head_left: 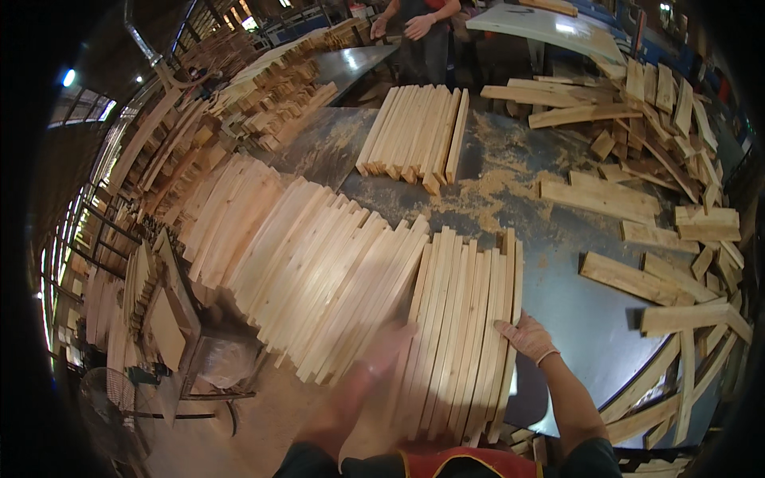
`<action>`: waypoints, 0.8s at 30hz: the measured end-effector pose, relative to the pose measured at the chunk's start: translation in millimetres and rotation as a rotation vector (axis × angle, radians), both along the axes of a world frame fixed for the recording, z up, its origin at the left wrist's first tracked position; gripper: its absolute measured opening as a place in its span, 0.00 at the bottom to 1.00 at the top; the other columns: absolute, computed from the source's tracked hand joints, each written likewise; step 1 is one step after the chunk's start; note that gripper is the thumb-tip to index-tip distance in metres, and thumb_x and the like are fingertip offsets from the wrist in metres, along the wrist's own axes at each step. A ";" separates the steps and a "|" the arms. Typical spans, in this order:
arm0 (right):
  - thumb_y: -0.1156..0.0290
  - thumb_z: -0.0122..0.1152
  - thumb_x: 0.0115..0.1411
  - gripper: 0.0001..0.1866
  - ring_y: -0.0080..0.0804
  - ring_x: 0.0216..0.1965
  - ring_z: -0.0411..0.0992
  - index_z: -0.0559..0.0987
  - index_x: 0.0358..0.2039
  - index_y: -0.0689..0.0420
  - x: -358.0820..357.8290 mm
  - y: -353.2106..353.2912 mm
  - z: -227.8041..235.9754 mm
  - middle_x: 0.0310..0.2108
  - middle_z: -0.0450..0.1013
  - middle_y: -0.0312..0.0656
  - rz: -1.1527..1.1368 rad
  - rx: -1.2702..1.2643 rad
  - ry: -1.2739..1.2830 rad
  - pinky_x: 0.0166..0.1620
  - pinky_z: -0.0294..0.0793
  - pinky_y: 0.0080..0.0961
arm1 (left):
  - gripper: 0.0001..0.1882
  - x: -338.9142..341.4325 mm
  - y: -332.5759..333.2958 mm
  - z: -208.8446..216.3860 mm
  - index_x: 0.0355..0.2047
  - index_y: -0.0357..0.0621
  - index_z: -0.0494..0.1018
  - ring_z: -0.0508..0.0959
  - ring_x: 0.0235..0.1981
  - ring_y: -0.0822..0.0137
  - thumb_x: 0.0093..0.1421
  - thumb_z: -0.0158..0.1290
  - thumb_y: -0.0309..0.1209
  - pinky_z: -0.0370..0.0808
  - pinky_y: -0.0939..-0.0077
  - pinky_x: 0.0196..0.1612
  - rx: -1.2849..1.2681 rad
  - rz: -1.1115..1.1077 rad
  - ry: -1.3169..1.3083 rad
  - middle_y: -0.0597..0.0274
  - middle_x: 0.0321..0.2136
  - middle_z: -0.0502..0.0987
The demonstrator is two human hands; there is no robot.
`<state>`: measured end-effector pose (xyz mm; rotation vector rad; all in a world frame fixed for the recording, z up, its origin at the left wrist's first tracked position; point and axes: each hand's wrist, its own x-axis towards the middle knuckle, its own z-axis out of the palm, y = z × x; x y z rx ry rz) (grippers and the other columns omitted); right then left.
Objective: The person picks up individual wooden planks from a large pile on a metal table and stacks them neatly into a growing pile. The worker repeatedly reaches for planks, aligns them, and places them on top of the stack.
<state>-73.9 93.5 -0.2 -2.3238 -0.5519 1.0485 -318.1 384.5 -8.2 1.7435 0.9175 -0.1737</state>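
A row of pale wooden strips [458, 334] stands on edge, side by side, at the near edge of the metal table, close to my body. Against its right side lies my right hand [527, 338], in a light glove, gripping the outermost strip with its fingers bent over the edge. My left hand [389, 350] is at the row's left side, smeared by motion, so its fingers cannot be made out. Directly left of it, a long, slanting row of similar strips [319, 271] fans out toward the far left.
On the sawdust-strewn metal table [558, 295], another bundle of strips [414, 131] lies farther back. Loose boards [629, 279] are heaped along the right. A co-worker's hands [417, 27] show at the far side. A fan [107, 394] stands at lower left.
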 end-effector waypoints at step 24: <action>0.61 0.71 0.68 0.31 0.34 0.55 0.76 0.71 0.65 0.62 -49.6 -23.9 211.2 0.56 0.77 0.42 -0.440 1.125 -0.492 0.59 0.77 0.34 | 0.54 58.6 -9.0 205.4 0.75 0.34 0.53 0.60 0.73 0.36 0.58 0.66 0.48 0.68 0.50 0.71 0.752 -0.238 -0.861 0.30 0.70 0.60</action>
